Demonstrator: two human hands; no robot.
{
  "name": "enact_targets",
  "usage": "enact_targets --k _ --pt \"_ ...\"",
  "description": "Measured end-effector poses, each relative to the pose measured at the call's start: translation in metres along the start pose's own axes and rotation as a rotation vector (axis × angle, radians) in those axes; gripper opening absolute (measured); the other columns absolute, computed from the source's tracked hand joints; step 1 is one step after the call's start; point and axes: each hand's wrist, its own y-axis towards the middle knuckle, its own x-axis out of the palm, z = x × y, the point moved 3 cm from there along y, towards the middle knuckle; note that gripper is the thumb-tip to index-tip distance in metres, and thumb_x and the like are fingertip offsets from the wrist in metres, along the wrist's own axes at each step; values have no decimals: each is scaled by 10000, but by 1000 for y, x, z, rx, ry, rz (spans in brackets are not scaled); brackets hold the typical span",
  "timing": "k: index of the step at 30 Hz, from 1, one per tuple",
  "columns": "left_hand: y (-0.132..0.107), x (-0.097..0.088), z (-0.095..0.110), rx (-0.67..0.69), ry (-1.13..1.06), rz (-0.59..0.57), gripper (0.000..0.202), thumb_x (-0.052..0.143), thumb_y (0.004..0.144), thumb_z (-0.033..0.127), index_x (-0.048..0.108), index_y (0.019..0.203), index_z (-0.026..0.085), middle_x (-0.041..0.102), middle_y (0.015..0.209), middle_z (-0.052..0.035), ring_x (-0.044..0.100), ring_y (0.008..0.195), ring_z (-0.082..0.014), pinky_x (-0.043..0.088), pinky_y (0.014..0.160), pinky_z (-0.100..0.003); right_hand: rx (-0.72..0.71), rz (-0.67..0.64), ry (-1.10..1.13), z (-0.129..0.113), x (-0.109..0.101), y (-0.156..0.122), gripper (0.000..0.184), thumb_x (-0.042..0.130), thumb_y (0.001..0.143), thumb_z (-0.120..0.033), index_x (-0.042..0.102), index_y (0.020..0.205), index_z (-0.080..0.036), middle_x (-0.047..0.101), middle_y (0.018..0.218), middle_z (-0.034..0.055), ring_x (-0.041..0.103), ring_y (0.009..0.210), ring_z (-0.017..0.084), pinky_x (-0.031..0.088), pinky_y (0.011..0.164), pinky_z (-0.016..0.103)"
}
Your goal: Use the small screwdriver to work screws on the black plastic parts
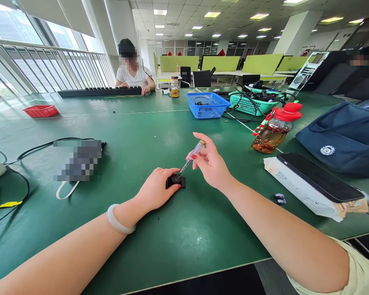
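Observation:
A small black device point(176, 180) lies on the green table point(190, 229) in front of me. My left hand point(156, 186) grips it, thumb on the near side and fingers on the far side, pressing it to the tabletop. Above and to the right, my right hand point(208, 162) is closed around the handle of a screwdriver point(195, 153) with a clear purplish handle. Its shaft slants down to the left, and the tip meets the top of the black device. The exact spot under the tip is too small to make out.
A blue basket point(207, 105), a teal basket point(249, 104) with cables, and a red-lidded bottle point(272, 129) stand beyond. At right are a phone point(320, 176) on a tissue pack point(298, 190) and a navy bag point(341, 135). Another person point(132, 73) sits across by a red tray point(41, 111).

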Motion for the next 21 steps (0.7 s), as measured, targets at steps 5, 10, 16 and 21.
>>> enact_targets --k 5,10,16,21 --pt "0 0 0 -1 -10 5 452 620 861 308 595 1305 225 697 1120 -65 576 1087 -277 496 965 -430 14 6 -4 0 -1 1 491 547 943 -373 376 1401 -328 659 862 -10 544 600 125 516 680 356" --pt "-1 -1 1 -36 -25 -9 455 624 857 308 597 1304 228 694 1110 -69 570 1103 -281 491 976 -443 33 18 -1 1 0 1 500 542 942 -374 373 1409 -324 651 838 -14 536 587 123 508 657 344" --pt "-1 -3 1 -55 -32 -11 459 614 861 309 591 1312 222 691 1115 -75 569 1113 -279 488 989 -445 60 38 10 4 -2 4 509 540 935 -387 384 1413 -311 647 817 -20 545 573 120 509 657 337" --pt "-1 -4 1 -45 -14 3 436 603 859 328 611 1284 231 700 1091 -72 592 1097 -287 503 971 -448 76 36 8 4 -3 5 528 539 929 -365 375 1426 -300 654 817 -21 551 573 116 501 656 323"
